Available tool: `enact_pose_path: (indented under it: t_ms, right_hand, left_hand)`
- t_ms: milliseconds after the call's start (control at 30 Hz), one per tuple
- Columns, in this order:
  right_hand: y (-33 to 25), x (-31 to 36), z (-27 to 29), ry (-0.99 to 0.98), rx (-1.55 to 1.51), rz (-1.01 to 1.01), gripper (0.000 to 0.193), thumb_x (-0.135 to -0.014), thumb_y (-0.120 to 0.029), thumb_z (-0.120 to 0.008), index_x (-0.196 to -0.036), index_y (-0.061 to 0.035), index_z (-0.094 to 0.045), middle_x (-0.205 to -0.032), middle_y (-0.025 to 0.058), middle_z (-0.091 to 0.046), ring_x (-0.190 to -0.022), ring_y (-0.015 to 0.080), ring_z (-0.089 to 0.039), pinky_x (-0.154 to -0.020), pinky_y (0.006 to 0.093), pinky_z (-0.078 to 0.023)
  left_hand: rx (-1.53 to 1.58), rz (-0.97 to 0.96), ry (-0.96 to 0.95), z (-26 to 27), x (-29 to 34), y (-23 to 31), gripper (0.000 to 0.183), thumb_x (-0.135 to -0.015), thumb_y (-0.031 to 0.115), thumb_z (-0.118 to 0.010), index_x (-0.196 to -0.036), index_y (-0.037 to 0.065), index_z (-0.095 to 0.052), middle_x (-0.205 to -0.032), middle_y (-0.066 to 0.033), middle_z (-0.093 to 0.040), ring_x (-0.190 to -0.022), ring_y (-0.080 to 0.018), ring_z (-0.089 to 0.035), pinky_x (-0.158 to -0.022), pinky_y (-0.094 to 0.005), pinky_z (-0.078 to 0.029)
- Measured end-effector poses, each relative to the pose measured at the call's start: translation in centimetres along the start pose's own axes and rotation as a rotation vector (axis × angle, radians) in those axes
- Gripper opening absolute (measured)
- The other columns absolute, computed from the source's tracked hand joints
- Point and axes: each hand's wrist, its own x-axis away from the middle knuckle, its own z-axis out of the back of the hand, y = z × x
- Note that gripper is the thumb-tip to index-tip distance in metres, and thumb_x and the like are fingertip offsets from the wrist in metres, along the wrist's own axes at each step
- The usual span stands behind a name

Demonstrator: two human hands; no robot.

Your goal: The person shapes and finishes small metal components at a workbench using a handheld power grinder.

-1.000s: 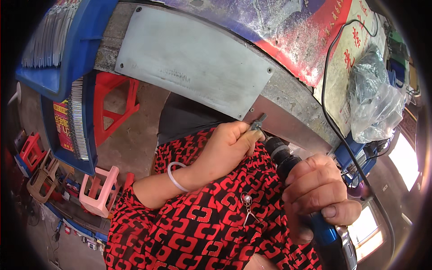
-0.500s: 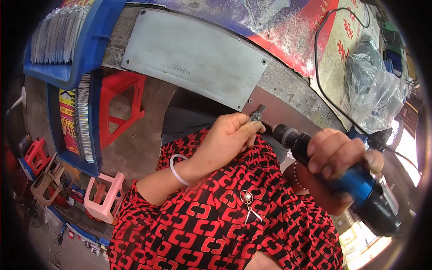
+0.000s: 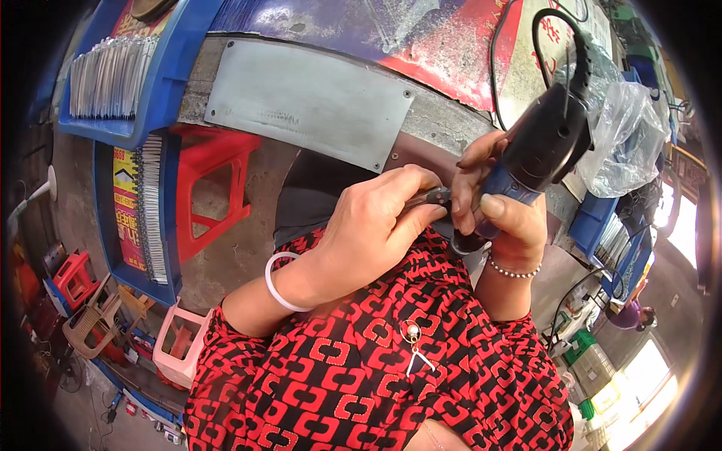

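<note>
A small dark metal piece with a round pivot (image 3: 435, 197) is pinched between the thumb and fingers of my left hand (image 3: 368, 225), over my lap. Its exact kind I cannot make out. Just right of it, my right hand (image 3: 519, 225) is wrapped round a blue and black corded power drill (image 3: 545, 139). The drill's black rear end and cord point up and away, while its chuck (image 3: 468, 242) points down toward my lap. My right fingertips are close beside the metal piece; whether they touch it I cannot tell.
A pale metal plate (image 3: 304, 98) is screwed to the bench edge. On the left, blue bins (image 3: 159, 98) hold many thin metal strips, near a red stool (image 3: 239, 199) and a pink stool (image 3: 184, 346). Clear plastic bags (image 3: 628, 139) lie at right. A person in purple (image 3: 628, 316) is beyond.
The drill has swung from pointing at the metal piece to rear end up, chuck down. My right hand has moved left, close to my left hand, which still pinches the piece.
</note>
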Motion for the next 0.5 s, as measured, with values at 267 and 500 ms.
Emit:
enact_pose_path:
  t_ms: [267, 500]
  right_hand:
    - [0.3, 1.0, 0.5, 0.011, 0.002, 0.024, 0.041, -0.069, -0.012, -0.066, -0.099, 0.0086, -0.048, -0.062, 0.0076, -0.057, -0.051, 0.0120, -0.054, -0.049, 0.0223, -0.042]
    - [0.7, 1.4, 0.6, 0.038, -0.009, 0.011, 0.040, -0.069, -0.013, -0.066, -0.098, 0.0081, -0.048, -0.062, 0.0081, -0.057, -0.049, 0.0123, -0.054, -0.048, 0.0225, -0.041]
  left_hand:
    - [0.400, 0.372, -0.149, -0.2, -0.1, 1.3, 0.013, -0.089, 0.011, -0.055, -0.087, -0.002, -0.055, -0.064, -0.0061, -0.058, -0.057, -0.0065, -0.052, -0.051, -0.0238, -0.041]
    - [0.425, 0.376, -0.172, -0.9, 0.0, 1.2, 0.017, -0.092, 0.014, -0.050, -0.087, -0.001, -0.055, -0.066, -0.0025, -0.058, -0.058, -0.0048, -0.050, -0.052, -0.0206, -0.040]
